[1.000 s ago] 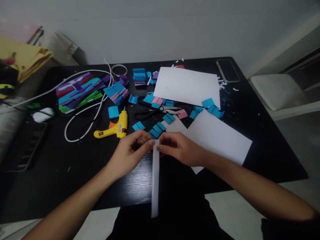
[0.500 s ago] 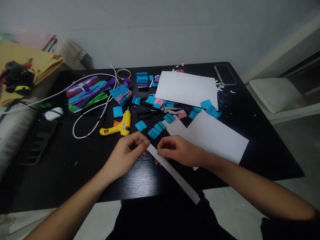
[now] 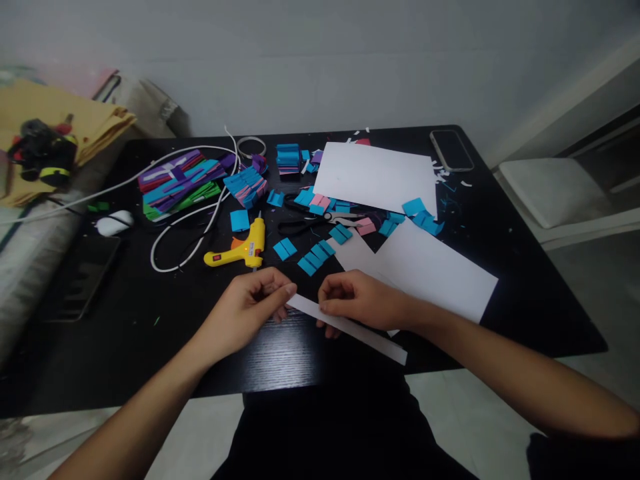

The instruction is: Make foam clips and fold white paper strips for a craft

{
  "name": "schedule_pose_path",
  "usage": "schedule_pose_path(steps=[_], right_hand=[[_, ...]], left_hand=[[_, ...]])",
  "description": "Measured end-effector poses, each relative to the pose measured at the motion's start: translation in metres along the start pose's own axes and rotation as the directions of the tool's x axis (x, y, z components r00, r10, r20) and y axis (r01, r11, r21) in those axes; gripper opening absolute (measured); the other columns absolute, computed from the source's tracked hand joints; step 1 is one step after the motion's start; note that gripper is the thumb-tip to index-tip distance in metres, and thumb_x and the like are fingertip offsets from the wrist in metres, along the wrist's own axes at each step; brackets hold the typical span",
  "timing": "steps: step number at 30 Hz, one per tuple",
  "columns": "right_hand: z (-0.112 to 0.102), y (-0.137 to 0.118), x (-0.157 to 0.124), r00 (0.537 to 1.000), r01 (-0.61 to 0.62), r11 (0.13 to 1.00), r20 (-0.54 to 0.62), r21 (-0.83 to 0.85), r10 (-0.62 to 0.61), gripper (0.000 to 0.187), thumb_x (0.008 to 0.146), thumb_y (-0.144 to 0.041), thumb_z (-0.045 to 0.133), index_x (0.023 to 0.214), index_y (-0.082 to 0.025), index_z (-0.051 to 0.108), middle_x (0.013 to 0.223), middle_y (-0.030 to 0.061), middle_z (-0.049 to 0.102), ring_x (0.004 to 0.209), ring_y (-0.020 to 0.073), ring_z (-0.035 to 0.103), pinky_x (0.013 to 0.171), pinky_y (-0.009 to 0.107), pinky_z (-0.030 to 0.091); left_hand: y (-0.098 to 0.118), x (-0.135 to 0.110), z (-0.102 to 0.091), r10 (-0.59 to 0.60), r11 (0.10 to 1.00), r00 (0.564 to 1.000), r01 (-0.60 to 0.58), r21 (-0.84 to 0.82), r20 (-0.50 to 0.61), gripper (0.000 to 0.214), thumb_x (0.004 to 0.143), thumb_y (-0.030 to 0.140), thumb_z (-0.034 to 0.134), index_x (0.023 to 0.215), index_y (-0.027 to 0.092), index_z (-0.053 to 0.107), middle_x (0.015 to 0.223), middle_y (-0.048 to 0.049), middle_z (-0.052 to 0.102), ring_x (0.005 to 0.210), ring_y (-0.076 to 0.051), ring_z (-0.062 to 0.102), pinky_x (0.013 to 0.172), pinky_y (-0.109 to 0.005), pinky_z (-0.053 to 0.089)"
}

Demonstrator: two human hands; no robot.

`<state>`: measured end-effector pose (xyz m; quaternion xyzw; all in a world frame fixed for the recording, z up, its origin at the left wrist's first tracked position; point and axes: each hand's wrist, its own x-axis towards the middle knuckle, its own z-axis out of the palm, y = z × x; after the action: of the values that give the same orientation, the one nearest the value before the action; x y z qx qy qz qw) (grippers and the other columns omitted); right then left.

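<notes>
A long white paper strip (image 3: 367, 333) slants over the front of the black table, its free end low on the right. My left hand (image 3: 253, 307) pinches its upper left end between thumb and fingers. Further along, my right hand (image 3: 363, 300) grips the same strip, thumb on top. Just beyond my left hand lies a yellow hot glue gun (image 3: 249, 248), nozzle pointing away. Folded blue paper pieces (image 3: 316, 258) lie beyond the gap between my hands. White paper sheets (image 3: 440, 267) sit behind and partly under my right forearm.
Black-handled scissors (image 3: 327, 219) lie amid blue and pink folded papers. Another white sheet (image 3: 375, 175) and a phone (image 3: 451, 150) are at the back right. A white cable (image 3: 165, 269) loops beside bundled coloured strips (image 3: 180, 183); a mouse (image 3: 114, 223) sits at left.
The strip's free end has swung up, so the strip lies flatter. My hands have moved slightly apart, both still holding it. The view has shifted a little.
</notes>
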<state>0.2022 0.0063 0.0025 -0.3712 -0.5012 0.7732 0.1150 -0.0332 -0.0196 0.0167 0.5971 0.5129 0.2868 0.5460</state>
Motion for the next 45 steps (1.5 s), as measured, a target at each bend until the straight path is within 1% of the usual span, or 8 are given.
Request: schedule_pose_path(steps=[4, 11, 17, 20, 23, 29, 36, 45], right_hand=[[-0.004, -0.006, -0.003, 0.999, -0.042, 0.998, 0.008, -0.043, 0.043, 0.009, 0.093, -0.023, 0.066, 0.088, -0.017, 0.062, 0.082, 0.0043, 0.076, 0.066, 0.0144, 0.074, 0.066, 0.028, 0.06], [-0.006, -0.012, 0.001, 0.999, -0.003, 0.99, 0.031, -0.144, 0.008, 0.015, 0.091, -0.027, 0.073, 0.095, -0.014, 0.067, 0.085, 0.0055, 0.076, 0.071, 0.0138, 0.072, 0.069, 0.027, 0.058], [-0.012, -0.004, 0.005, 0.997, 0.063, 0.959, -0.029, -0.276, -0.074, 0.015, 0.09, -0.023, 0.074, 0.101, -0.014, 0.073, 0.083, 0.0043, 0.075, 0.071, 0.015, 0.072, 0.068, 0.028, 0.059], [-0.012, 0.005, 0.006, 0.931, 0.238, 0.802, -0.106, -0.548, -0.35, 0.013, 0.093, -0.018, 0.072, 0.105, -0.018, 0.075, 0.092, 0.0048, 0.077, 0.084, 0.0169, 0.073, 0.079, 0.032, 0.059], [-0.012, 0.017, 0.007, 0.804, 0.396, 0.517, 0.015, -0.759, -0.594, 0.017, 0.099, -0.014, 0.064, 0.11, -0.016, 0.076, 0.108, 0.0094, 0.075, 0.096, 0.019, 0.071, 0.089, 0.036, 0.058], [-0.016, 0.028, 0.01, 0.694, 0.407, 0.16, 0.19, -0.899, -0.695, 0.021, 0.102, -0.009, 0.056, 0.104, -0.01, 0.077, 0.103, 0.0128, 0.074, 0.095, 0.0224, 0.066, 0.085, 0.039, 0.06], [-0.014, 0.025, 0.008, 0.688, 0.366, -0.058, 0.312, -0.929, -0.655, 0.024, 0.099, -0.001, 0.051, 0.106, -0.007, 0.074, 0.102, 0.0143, 0.074, 0.096, 0.0242, 0.064, 0.085, 0.04, 0.06], [-0.007, 0.025, 0.001, 0.672, 0.353, -0.186, 0.387, -0.917, -0.631, 0.029, 0.1, 0.001, 0.048, 0.112, -0.009, 0.073, 0.105, 0.0151, 0.076, 0.1, 0.0248, 0.069, 0.084, 0.04, 0.061]], left_hand=[[-0.001, -0.002, -0.002, -0.019, 0.999, 1.0, 0.018, 0.038, 0.012, 0.025, 0.096, 0.038, 0.065, 0.081, 0.019, 0.067, 0.061, 0.0008, 0.066, 0.057, -0.013, 0.064, 0.056, -0.022, 0.053], [-0.004, -0.003, 0.0, -0.094, 0.991, 0.974, 0.072, 0.114, 0.204, 0.026, 0.098, 0.042, 0.063, 0.094, 0.018, 0.074, 0.076, -0.0003, 0.071, 0.062, -0.012, 0.067, 0.058, -0.021, 0.054], [-0.012, -0.008, -0.005, -0.106, 0.991, 0.985, 0.093, 0.099, 0.135, 0.027, 0.096, 0.041, 0.065, 0.09, 0.017, 0.074, 0.077, -0.0015, 0.072, 0.062, -0.012, 0.067, 0.059, -0.022, 0.056], [-0.023, -0.011, -0.007, -0.082, 0.99, 0.995, 0.076, 0.117, 0.049, 0.026, 0.096, 0.044, 0.067, 0.104, 0.019, 0.073, 0.077, 0.0006, 0.073, 0.062, -0.012, 0.067, 0.061, -0.022, 0.057], [-0.033, -0.015, -0.005, -0.032, 0.981, 0.999, 0.032, 0.19, -0.001, 0.027, 0.098, 0.044, 0.065, 0.114, 0.023, 0.07, 0.076, 0.0034, 0.071, 0.062, -0.012, 0.066, 0.061, -0.022, 0.056], [-0.039, -0.02, 0.001, 0.229, 0.832, 0.972, -0.173, 0.527, -0.042, 0.018, 0.104, 0.032, 0.058, 0.108, 0.022, 0.072, 0.093, -0.0001, 0.076, 0.078, -0.014, 0.072, 0.074, -0.025, 0.058], [-0.045, -0.021, 0.016, 0.557, 0.376, 0.826, -0.347, 0.859, 0.09, 0.023, 0.101, 0.016, 0.057, 0.117, 0.014, 0.074, 0.121, -0.0156, 0.072, 0.11, -0.032, 0.069, 0.092, -0.051, 0.059], [-0.041, -0.014, 0.022, 0.614, 0.261, 0.748, -0.493, 0.83, 0.252, 0.027, 0.1, 0.004, 0.049, 0.117, 0.003, 0.071, 0.115, -0.0165, 0.077, 0.102, -0.028, 0.074, 0.088, -0.042, 0.064]])
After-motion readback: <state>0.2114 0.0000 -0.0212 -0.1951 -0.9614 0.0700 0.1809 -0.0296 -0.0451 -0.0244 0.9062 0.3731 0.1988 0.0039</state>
